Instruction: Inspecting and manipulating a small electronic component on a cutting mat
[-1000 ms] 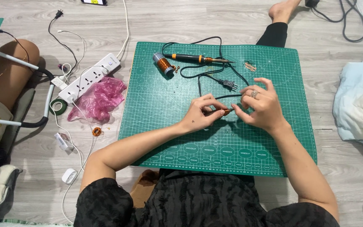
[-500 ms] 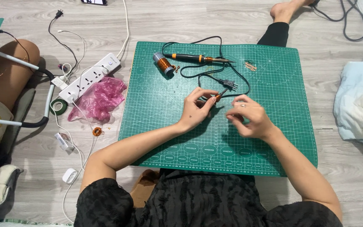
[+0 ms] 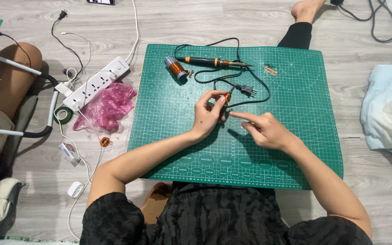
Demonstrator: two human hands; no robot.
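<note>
Pinching a small copper-coloured part (image 3: pixel 227 97) in your left hand (image 3: pixel 208 113), mid cutting mat (image 3: pixel 296 136); too small to identify. Right hand (image 3: pixel 264 130) open, empty, beside it. Beyond: one wire spool (image 3: pixel 176 68), one soldering iron (image 3: pixel 214 62).

mat, near half: bare green cutting mat (image 3: pixel 268 168) around the left hand (image 3: pixel 207 115) and right hand (image 3: pixel 262 129); open room to slide either way.
mat, far left: copper wire spool (image 3: pixel 176 68) and soldering iron (image 3: pixel 214 62) lie across the way.
mat, centre: black cord loops to a plug (image 3: pixel 247 90), just beyond the fingers.
mat, right half: open, but for small copper bits (image 3: pixel 270 70) at the far edge.
floor, left: power strip (image 3: pixel 97 82), pink bag (image 3: pixel 108 105), tape roll (image 3: pixel 63 115) and white cables crowd it.
floor, right: pale blue cloth (image 3: pixel 389 113) blocks the edge.
</note>
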